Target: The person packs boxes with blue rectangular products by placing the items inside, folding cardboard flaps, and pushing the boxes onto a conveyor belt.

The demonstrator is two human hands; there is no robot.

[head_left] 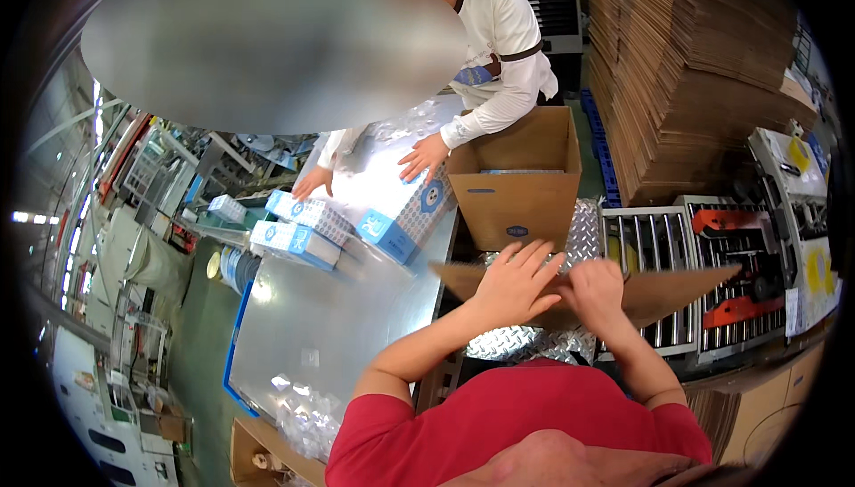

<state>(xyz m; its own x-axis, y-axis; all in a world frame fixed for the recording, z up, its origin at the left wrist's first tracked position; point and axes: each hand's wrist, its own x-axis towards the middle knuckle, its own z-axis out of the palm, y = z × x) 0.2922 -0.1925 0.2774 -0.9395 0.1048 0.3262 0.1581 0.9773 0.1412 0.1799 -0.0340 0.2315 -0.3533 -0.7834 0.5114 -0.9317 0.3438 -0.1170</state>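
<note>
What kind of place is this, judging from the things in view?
Probably a packing line in a factory or warehouse. A tall stack of flattened cartons stands beside a roller conveyor, and both hands, left hand and right hand, handle a flat cardboard sheet.

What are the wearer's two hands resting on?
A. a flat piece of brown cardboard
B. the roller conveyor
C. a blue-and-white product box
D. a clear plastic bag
A: the left hand and right hand both press on the flat piece of brown cardboard, held above the roller conveyor.
</note>
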